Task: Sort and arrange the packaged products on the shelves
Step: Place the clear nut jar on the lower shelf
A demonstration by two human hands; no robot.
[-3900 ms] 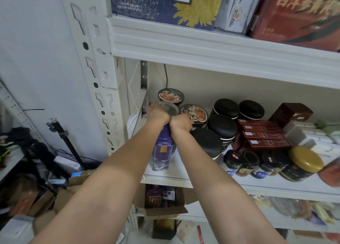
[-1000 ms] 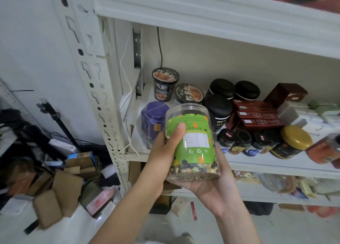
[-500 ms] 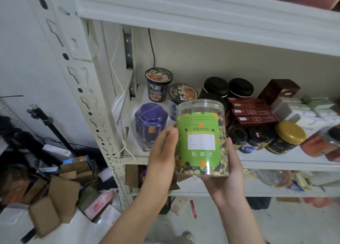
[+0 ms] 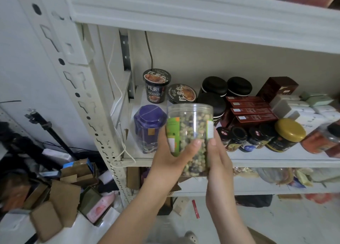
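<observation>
The white shelf (image 4: 266, 160) is running behind the grip, its front edge crossing behind the hands. A purple tin (image 4: 148, 129) is standing left of the grip, small jars (image 4: 244, 139) right; boxes (image 4: 62, 194) are littering the floor below-left. Both hands are clamping the jar (image 4: 190, 131) upright, the left hand (image 4: 169, 159) wrapping its front with the thumb, the right hand (image 4: 219, 162) pressing opposite.

A person's left hand (image 4: 171, 157) and right hand (image 4: 219, 162) are gripping a clear plastic jar with a green label (image 4: 191, 126), packed with green and dark pieces, and holding it upright before a white metal shelf (image 4: 266, 160). Just behind the jar's left side, a purple hexagonal tin (image 4: 147, 128) is standing on the shelf, with black printed cups (image 4: 156, 86), flat red boxes (image 4: 252, 109) and a yellow-lidded dark jar (image 4: 288, 133) sitting nearby.
</observation>
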